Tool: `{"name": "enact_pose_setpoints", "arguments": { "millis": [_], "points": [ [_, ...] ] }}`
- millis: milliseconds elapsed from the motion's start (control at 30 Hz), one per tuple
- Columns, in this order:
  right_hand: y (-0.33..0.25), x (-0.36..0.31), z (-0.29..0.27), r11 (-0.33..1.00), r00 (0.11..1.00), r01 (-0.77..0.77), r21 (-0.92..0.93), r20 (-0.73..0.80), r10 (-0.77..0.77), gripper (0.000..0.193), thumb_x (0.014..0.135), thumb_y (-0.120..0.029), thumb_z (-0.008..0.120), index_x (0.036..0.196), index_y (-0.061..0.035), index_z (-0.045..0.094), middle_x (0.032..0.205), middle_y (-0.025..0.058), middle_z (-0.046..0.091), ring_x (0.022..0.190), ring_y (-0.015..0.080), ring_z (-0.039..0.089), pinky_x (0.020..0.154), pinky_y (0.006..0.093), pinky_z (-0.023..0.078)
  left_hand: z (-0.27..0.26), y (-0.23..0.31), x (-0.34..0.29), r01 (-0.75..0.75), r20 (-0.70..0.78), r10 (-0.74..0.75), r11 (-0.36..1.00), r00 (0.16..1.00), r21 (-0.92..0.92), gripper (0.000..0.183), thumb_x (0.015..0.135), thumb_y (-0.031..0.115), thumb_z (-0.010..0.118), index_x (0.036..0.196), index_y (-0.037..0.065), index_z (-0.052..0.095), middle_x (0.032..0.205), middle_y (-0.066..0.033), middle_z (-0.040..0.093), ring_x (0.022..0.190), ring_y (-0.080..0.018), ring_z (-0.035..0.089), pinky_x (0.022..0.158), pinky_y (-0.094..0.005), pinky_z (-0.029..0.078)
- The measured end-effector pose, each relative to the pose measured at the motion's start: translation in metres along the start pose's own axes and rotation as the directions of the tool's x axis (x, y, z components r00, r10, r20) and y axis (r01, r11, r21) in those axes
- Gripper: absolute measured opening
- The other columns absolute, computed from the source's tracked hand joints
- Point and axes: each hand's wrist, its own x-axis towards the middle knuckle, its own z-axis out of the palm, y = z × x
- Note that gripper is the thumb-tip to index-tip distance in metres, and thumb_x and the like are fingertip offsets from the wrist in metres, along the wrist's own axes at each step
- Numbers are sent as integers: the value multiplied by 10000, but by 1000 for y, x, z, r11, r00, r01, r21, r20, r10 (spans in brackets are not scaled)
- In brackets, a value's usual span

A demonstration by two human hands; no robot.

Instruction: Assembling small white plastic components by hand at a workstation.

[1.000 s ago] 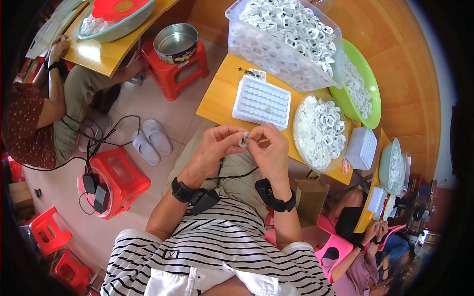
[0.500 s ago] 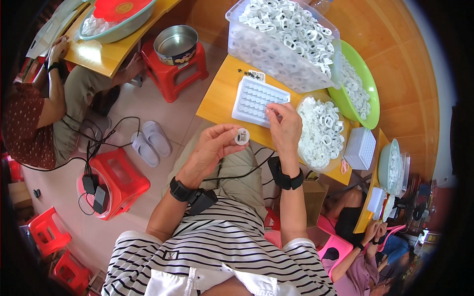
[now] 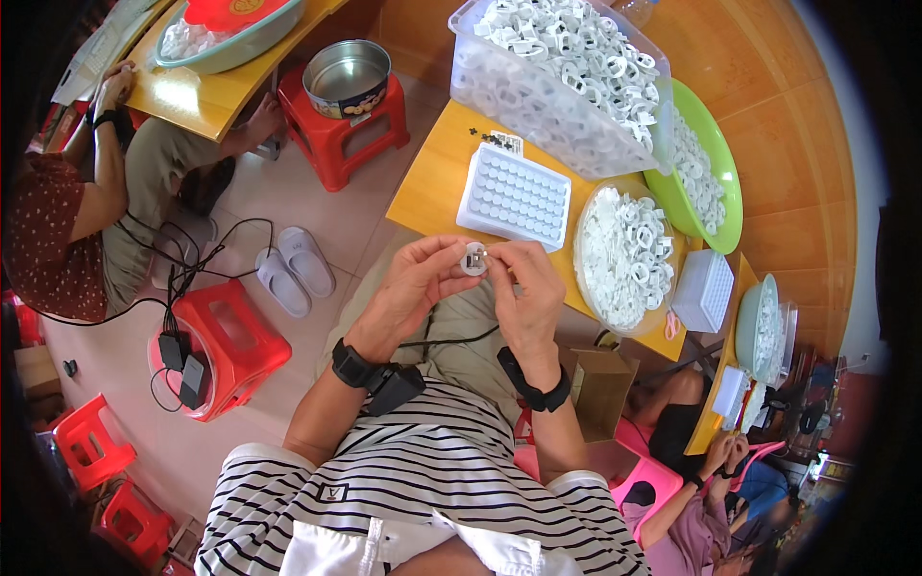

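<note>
Between the thumb and fingers of my left hand [image 3: 408,288] is a small round white plastic part [image 3: 472,259] with metallic-looking pieces in its face. My right hand [image 3: 528,300] meets it from the right, thumb and fingertips pinched at the part's edge. Whatever those right fingertips grip is too small to name. Just beyond both hands lies a white tray [image 3: 515,198] with rows of round pockets, on the yellow table [image 3: 423,187]. A bowl [image 3: 582,264] heaped with white plastic parts stands right of the tray.
A translucent bin [image 3: 547,106] and a green basin [image 3: 727,182], both full of white parts, stand behind. Small black pieces [image 3: 477,133] lie beyond the tray. Pink scissors [image 3: 671,324] and another tray [image 3: 704,291] sit at right. Other people sit at far left and lower right.
My right hand has left the tray and come down and left to the round part. My left hand still holds that part in nearly the same place.
</note>
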Motion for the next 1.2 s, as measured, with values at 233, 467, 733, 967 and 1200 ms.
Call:
{"name": "enact_pose_setpoints", "arguments": {
  "millis": [233,467,733,967,1200],
  "points": [
    [5,-8,3,996,997,80,-33,-13,-80,146,713,72,639,839,1,627,799,78,595,629,156,572,536,239,460,3,-1,-3,-25,-1,25,999,1000,45,196,882,152,549,1022,18,583,942,-43,615,842,-106,605,769,-257,521],
    [-2,-8,-2,996,998,-51,75,29,49,119,711,60,637,815,10,608,797,91,582,656,207,581,566,282,465,6,0,-6,-25,-21,27,997,999,78,188,881,150,550,1010,18,587,927,-41,613,820,-100,600,770,-257,519],
    [4,-5,-2,985,988,148,-86,66,-143,153,706,87,619,836,11,594,791,107,569,644,217,567,543,281,452,4,-2,-5,-56,-11,57,995,998,84,193,887,134,538,1034,17,581,942,-50,618,793,-98,606,738,-246,533],
    [10,-8,0,970,976,218,-109,16,-217,182,685,45,644,848,-13,587,808,96,559,696,261,577,577,327,465,9,0,-4,-35,-16,36,996,999,87,184,889,140,536,1023,25,587,930,-41,618,789,-87,599,735,-242,533],
    [10,-5,-6,999,985,47,20,168,-50,141,714,43,632,841,-8,598,785,91,545,649,214,573,551,289,453,3,-6,-3,-58,-21,62,987,998,150,177,892,137,531,1007,18,591,898,-24,606,776,-74,587,733,-244,537]
  ]
}}
